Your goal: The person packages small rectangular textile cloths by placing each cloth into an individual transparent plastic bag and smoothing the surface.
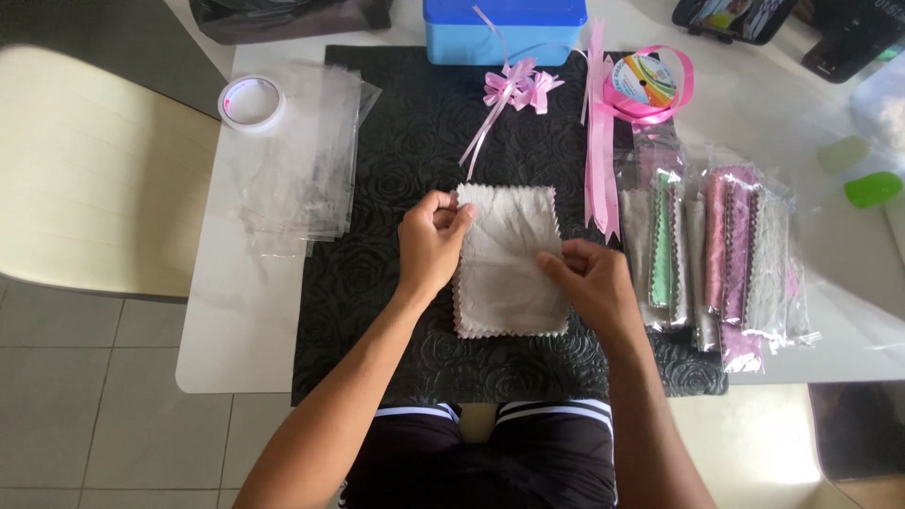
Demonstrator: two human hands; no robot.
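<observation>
Two bare hands meet over one pale beige cloth square (506, 264) with pinked, zigzag edges, lying flat on a black embossed mat (377, 170) at the middle of a white table (236, 320).

Going left to right: a roll of clear tape (252, 102) sits at the far left on a loose stack of clear plastic sleeves (297, 160). Next, the left hand (432, 243) pinches the cloth's upper left corner, thumb and fingertips closed on the edge. The cloth lies directly in front of the person, its longer side running away from the body, toward a blue lidded box (504, 28) and a small pink ribbon bow (518, 87). The right hand (589, 281) pinches the cloth's right edge about halfway down, fingers closed on it. Both hands touch the cloth, so neither is nearer; the left holds higher, the right lower.

Further right hang pink ribbon strips (598, 160) beside a ribbon spool (646, 83), then packets of coloured cloths (721, 254) in clear wrapping, near the right hand but apart from it.
</observation>
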